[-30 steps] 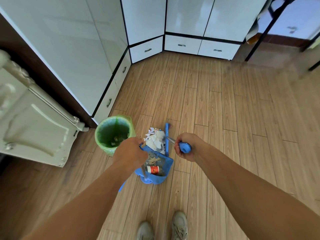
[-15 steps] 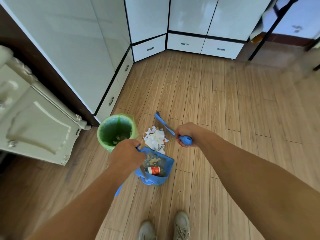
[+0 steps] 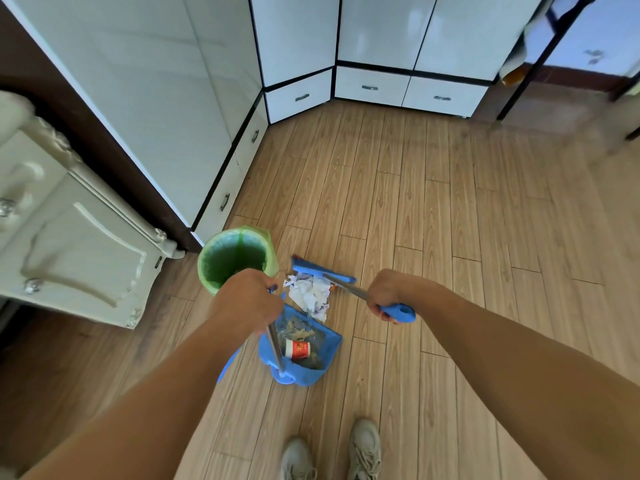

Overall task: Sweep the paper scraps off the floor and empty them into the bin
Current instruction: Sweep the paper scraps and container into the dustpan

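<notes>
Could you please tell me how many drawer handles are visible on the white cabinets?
5: two on the left run, near and farther; one on the angled corner drawer; two on the far drawers. Others may lie out of frame.

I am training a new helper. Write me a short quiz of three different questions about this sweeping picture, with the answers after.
1. True or false: the paper scraps already lie inside the green-lined bin.
2. Multiple choice: what lies in the blue dustpan besides crumbs? A) a spoon B) a red and white cup C) a sock
3. Fill in: the right hand holds the handle of the blue ____, and the left hand holds the dustpan's pole.

Key
1. False: they are heaped on the floor at the dustpan's mouth, beside the bin.
2. B
3. broom
</notes>
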A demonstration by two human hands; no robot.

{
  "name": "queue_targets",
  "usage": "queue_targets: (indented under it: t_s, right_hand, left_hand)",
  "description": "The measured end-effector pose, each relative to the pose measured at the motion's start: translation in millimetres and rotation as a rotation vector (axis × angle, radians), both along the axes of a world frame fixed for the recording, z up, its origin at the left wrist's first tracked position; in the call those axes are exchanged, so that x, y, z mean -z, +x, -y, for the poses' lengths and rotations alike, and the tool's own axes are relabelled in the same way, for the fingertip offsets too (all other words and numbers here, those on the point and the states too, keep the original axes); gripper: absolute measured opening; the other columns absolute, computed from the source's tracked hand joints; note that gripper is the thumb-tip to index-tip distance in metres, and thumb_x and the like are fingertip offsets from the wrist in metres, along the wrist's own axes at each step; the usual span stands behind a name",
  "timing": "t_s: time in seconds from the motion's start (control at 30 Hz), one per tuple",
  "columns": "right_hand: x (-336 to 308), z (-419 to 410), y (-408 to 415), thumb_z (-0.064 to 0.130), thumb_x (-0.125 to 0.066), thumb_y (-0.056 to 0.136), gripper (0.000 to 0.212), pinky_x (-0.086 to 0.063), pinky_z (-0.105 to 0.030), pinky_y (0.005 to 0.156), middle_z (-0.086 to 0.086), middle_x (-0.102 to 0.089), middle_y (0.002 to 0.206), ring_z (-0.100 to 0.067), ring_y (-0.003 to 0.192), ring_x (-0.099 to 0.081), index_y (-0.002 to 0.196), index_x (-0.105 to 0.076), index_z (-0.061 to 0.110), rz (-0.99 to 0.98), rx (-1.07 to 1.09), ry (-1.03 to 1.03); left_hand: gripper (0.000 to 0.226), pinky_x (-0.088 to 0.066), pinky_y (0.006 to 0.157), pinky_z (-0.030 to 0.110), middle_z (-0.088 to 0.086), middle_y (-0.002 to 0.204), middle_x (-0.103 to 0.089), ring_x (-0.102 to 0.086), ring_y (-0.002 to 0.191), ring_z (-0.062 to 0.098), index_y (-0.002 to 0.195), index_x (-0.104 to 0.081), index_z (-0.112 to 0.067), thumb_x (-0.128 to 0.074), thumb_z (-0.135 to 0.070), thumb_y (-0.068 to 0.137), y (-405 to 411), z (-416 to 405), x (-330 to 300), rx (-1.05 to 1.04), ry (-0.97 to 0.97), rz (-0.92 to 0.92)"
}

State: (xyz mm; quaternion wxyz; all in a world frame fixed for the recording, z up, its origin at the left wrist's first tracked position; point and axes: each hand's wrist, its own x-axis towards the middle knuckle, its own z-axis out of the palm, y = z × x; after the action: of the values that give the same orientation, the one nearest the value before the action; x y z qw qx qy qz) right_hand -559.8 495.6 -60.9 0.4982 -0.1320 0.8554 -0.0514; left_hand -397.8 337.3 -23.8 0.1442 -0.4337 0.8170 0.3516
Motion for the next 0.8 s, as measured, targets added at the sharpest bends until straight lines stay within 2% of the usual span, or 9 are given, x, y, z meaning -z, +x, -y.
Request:
queue_targets:
  t_s: [0.1,0.37,0.5,0.53,0.6,0.73,0.8]
  right_hand:
    - [-1,-3,4,-0.004,-0.057,0.074,0.018,-0.045,-0.031,0.062,-0.010,-0.053,0.059,-0.020,0.050,-0.049,0.058,-0.053,0.003,-0.010,-0.053,0.018]
    - [-3,0,11,-0.004,-0.059,0.072,0.014,-0.043,-0.029,0.056,-0.010,-0.052,0.060,-0.020,0.049,-0.048,0.060,-0.054,0.003,-0.023,-0.051,-0.020]
    - [5,-7,25,-0.003,-0.056,0.079,0.009,-0.044,-0.024,0.054,-0.010,-0.055,0.067,-0.019,0.056,-0.052,0.071,-0.056,0.002,0.023,-0.015,-0.039]
    - [6,-10,29,-0.003,-0.055,0.077,0.006,-0.045,-0.026,0.057,-0.012,-0.056,0.069,-0.022,0.061,-0.055,0.076,-0.059,0.000,0.040,-0.040,-0.017]
    - [6,-20,34,-0.005,-0.054,0.075,0.013,-0.047,-0.030,0.061,-0.016,-0.058,0.073,-0.027,0.065,-0.057,0.085,-0.062,-0.001,0.081,-0.064,0.033]
    - [-5,-36,38,-0.004,-0.055,0.077,0.021,-0.047,-0.026,0.049,-0.016,-0.056,0.074,-0.020,0.052,-0.055,0.096,-0.063,-0.001,0.137,-0.043,0.055]
    - [-14,-40,38,-0.003,-0.056,0.077,0.024,-0.046,-0.025,0.046,-0.017,-0.055,0.077,-0.020,0.054,-0.055,0.100,-0.063,-0.002,0.173,-0.030,0.053]
  left_hand:
    - [0.044,-0.062,0.069,0.043,0.012,0.080,-0.071,-0.068,0.055,0.028,0.114,-0.068,-0.017,-0.053,-0.001,0.076,6,1,-1,0.006,0.002,0.009]
    - [0.041,-0.061,0.073,0.043,0.007,0.084,-0.070,-0.069,0.069,0.031,0.109,-0.070,-0.015,-0.051,-0.003,0.074,22,-5,1,0.031,-0.022,-0.015]
    - [0.043,-0.060,0.074,0.041,0.006,0.083,-0.068,-0.062,0.064,0.029,0.112,-0.068,-0.017,-0.051,-0.005,0.075,28,-5,3,0.037,-0.031,-0.031]
    - [0.042,-0.060,0.073,0.040,0.006,0.083,-0.068,-0.061,0.063,0.028,0.113,-0.068,-0.017,-0.051,-0.005,0.076,30,-5,4,0.040,-0.036,-0.032]
    - [0.040,-0.058,0.070,0.037,0.007,0.083,-0.068,-0.060,0.061,0.026,0.113,-0.068,-0.017,-0.051,-0.006,0.078,33,-5,4,0.049,-0.040,-0.034]
    - [0.033,-0.058,0.070,0.040,0.011,0.084,-0.070,-0.061,0.062,0.029,0.106,-0.069,-0.011,-0.051,-0.005,0.078,40,-7,2,0.062,-0.057,-0.042]
    - [0.033,-0.058,0.069,0.042,0.013,0.084,-0.070,-0.062,0.063,0.031,0.106,-0.069,-0.009,-0.051,-0.005,0.079,41,-8,4,0.058,-0.051,-0.049]
